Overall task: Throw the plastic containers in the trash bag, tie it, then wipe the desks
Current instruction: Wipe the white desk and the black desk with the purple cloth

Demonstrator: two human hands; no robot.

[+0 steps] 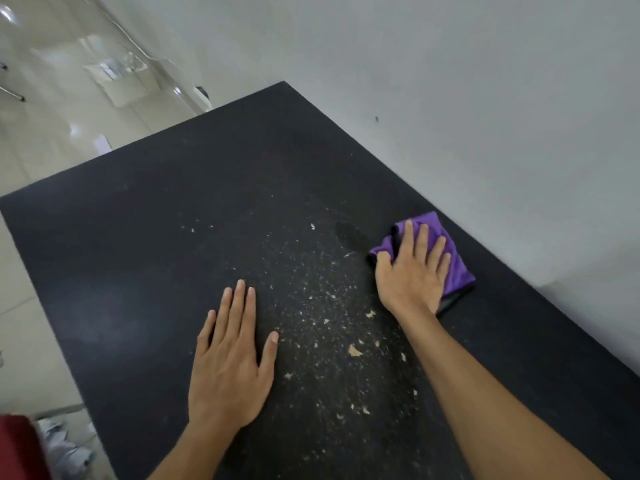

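Evidently the work has reached its last stage, the wiping, and I judge that stage barely begun. Nearest, at the far left corner of the view, sit one red object (17, 448) and some pale crumpled material (65, 448) on the floor; whether that is the trash bag I cannot tell, so the throwing and tying cannot be confirmed from here. No plastic containers are in view. One black desk (138, 237) fills the middle, and any other desk is out of sight. On its near part the left hand (230, 362) lies flat, fingers straight, holding nothing. To its right a broad band of pale crumbs (325, 323), too many to count, runs from the near edge toward the middle, unswept. Farther and to the right, the right hand (412, 271) presses one folded purple cloth (459, 271) down with spread, straight fingers, close to the desk's right edge by the wall (450, 81). Just left of the cloth shows one dark wet smear (349, 233). The two hands are well apart.
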